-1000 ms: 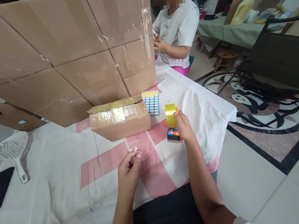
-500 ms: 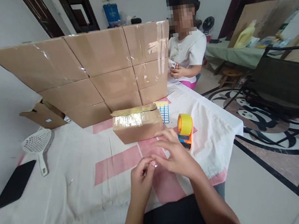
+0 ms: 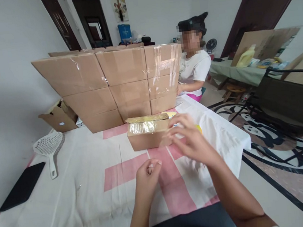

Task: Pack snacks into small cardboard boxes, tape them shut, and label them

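My left hand (image 3: 149,176) is held over the pink and white tablecloth (image 3: 90,202), its thumb and forefinger pinched together; whatever is between them is too small to name. Farther right, my right hand (image 3: 190,138) is raised with its fingers apart and partly smeared by motion. It hangs in front of the right end of a small taped cardboard box (image 3: 143,138). Behind that hand a bit of the yellow tape roll (image 3: 199,128) shows; the rest of it is hidden.
A wall of cardboard compartments (image 3: 83,74) stands at the back. On the left lie a white slotted scoop (image 3: 49,148) and a black flat object (image 3: 22,186). A person in a white shirt (image 3: 197,67) sits behind the table's right side. A dark chair (image 3: 290,100) stands right.
My right hand has parted from my left and moved right and up, now covering most of the tape roll. The view has shifted. The person's hands have lowered.
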Motion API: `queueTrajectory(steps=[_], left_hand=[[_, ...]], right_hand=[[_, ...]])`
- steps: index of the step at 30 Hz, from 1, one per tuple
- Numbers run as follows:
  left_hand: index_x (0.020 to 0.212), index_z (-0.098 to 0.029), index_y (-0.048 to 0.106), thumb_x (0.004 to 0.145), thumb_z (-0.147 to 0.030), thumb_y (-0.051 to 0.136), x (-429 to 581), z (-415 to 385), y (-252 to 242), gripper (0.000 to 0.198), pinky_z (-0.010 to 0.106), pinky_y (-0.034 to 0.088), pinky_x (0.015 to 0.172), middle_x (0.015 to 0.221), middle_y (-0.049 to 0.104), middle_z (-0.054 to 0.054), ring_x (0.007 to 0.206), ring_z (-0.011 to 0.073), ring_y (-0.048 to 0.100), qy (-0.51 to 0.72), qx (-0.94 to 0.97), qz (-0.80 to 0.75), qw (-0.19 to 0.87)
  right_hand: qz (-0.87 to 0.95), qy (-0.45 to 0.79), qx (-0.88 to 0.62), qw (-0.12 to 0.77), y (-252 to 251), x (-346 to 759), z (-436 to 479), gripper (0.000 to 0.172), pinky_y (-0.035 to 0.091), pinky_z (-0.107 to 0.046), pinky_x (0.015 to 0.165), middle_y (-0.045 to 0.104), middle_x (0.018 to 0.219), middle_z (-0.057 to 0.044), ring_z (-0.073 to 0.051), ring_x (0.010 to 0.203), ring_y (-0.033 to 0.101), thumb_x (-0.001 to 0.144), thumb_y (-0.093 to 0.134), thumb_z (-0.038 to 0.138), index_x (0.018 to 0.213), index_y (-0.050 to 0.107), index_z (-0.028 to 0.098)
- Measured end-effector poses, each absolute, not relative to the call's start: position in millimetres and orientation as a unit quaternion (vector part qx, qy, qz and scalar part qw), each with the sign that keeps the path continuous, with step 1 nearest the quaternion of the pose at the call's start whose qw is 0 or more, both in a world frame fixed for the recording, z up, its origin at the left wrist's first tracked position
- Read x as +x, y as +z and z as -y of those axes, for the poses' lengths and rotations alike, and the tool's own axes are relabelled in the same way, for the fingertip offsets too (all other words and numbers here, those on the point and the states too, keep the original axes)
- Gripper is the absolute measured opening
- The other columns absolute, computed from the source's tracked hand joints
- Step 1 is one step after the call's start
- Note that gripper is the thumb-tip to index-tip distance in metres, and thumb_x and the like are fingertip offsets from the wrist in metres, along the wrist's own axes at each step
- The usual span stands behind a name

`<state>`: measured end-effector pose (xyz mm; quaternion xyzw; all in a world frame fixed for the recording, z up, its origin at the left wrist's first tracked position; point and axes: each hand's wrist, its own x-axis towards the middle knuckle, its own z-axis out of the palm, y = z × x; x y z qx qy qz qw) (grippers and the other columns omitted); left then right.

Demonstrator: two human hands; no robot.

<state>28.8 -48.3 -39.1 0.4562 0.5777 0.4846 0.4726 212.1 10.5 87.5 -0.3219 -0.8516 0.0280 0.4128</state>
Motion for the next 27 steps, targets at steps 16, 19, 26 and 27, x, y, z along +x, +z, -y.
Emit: queueTrajectory(steps=[16,19,26,27], left_hand=[[0.15,-0.033,0.048,0.095,-0.038,0.05,54.6,-56.0,-15.0,0.055,0.028,0.029,0.06,0.065,0.065,0.0,0.066,0.0217,0.063,0.294,0.697,-0.642,0.127],[0.15,-0.031,0.048,0.096,-0.04,0.049,60.4,-54.4,-27.3,0.055,0.028,0.032,0.06,0.065,0.067,0.0,0.065,0.0221,0.065,0.299,0.686,-0.65,0.131],[0.152,-0.027,0.045,0.096,-0.04,0.053,65.1,-47.5,-37.6,0.059,0.027,0.031,0.057,0.062,0.067,0.0,0.059,0.0204,0.064,0.31,0.677,-0.651,0.147],[0.153,-0.028,0.044,0.096,-0.039,0.053,64.9,-48.9,-38.2,0.059,0.027,0.03,0.057,0.062,0.067,-0.001,0.059,0.02,0.063,0.314,0.676,-0.651,0.147]], right_hand=[[0.821,0.249,-0.482,0.176,85.8,191.1,-194.2,0.01,0.041,-0.026,0.061,0.063,0.062,-0.001,-0.015,0.062,0.056,0.077,0.068,0.019,0.068,0.071,0.014],[0.825,0.258,-0.48,0.151,73.2,192.5,-205.2,0.012,0.04,-0.026,0.061,0.06,0.057,0.0,-0.015,0.06,0.055,0.073,0.07,0.016,0.061,0.069,0.015],[0.874,0.202,-0.398,0.194,63.6,195.9,-204.0,0.007,0.047,-0.032,0.085,0.065,0.089,-0.006,-0.02,0.089,0.062,0.079,0.068,0.016,0.072,0.07,0.017],[0.884,0.183,-0.372,0.216,65.7,196.8,-200.6,0.007,0.047,-0.034,0.089,0.064,0.092,-0.006,-0.021,0.093,0.061,0.081,0.066,0.017,0.074,0.069,0.017]])
